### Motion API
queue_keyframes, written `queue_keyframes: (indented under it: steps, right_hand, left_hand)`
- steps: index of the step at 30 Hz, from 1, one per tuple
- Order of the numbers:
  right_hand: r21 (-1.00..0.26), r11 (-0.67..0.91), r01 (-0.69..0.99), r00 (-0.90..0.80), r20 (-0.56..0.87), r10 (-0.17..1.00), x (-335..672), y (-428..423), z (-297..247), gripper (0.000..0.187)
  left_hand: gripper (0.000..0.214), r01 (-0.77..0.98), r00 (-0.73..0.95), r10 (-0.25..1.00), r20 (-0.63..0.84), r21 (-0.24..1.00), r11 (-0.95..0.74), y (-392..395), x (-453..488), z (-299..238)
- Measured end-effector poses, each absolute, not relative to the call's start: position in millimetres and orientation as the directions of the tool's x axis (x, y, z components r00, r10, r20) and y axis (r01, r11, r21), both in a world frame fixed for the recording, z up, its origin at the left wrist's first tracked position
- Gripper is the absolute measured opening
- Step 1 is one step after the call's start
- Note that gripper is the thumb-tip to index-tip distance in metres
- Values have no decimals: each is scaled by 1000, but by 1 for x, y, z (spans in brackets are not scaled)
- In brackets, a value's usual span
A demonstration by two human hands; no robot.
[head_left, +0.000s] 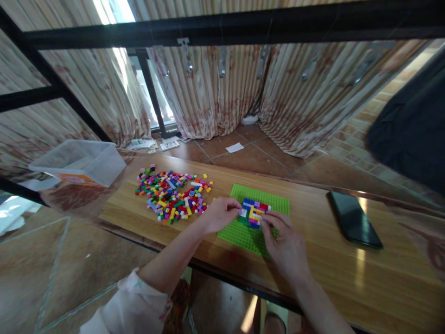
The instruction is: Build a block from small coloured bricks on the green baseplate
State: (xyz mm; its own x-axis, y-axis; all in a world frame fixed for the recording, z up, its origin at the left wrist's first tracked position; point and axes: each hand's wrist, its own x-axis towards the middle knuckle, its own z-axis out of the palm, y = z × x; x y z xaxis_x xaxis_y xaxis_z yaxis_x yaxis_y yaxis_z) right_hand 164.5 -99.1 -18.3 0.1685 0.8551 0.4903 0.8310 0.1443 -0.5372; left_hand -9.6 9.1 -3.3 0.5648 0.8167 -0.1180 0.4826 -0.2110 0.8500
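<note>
A patch of joined building bricks [255, 212] in blue, yellow, red, white and green sits on a green studded baseplate [274, 194]. At its left edge is my left hand [220, 214], thumb and fingers pinched together. A bit of light purple shows by those fingertips, too small to tell whether it is held or part of the patch. My right hand [287, 243] reaches in from the lower right, with thumb and index finger closed at the patch's right edge. Whatever lies between them is mostly hidden.
Many loose bricks [172, 195] are spread over the wooden table [313, 260] on the left. Behind them stands a clear plastic bin [104, 160]. A dark phone [353, 219] lies at the right. A black metal bar [222, 30] crosses before the curtains [208, 93].
</note>
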Motion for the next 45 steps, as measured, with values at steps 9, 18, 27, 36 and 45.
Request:
queue_keyframes:
  steps: [9, 18, 27, 36, 45]
  right_hand:
    - [-477, 443, 759, -296, 353, 887, 122, -126, -20, 14]
    - [-410, 454, 791, -376, 260, 889, 119, -123, -31, 17]
    - [-505, 416, 756, -209, 416, 885, 129, -121, -21, 19]
    - [-611, 236, 756, 141, 503, 853, 161, -100, -10, 17]
    - [-520, 237, 821, 70, 503, 861, 156, -70, -15, 24]
  left_hand:
    - [16, 539, 542, 838, -69, 793, -283, 8, -11, 3]
    - [10, 476, 540, 841, -45, 840, -260, 7, -9, 1]
    - [24, 446, 541, 841, 5, 846, -292, 5, -1, 1]
    - [24, 528, 482, 876, -27, 806, -266, 7, 0, 0]
    - [30, 547, 506, 862, -20, 780, -303, 2, 1, 4]
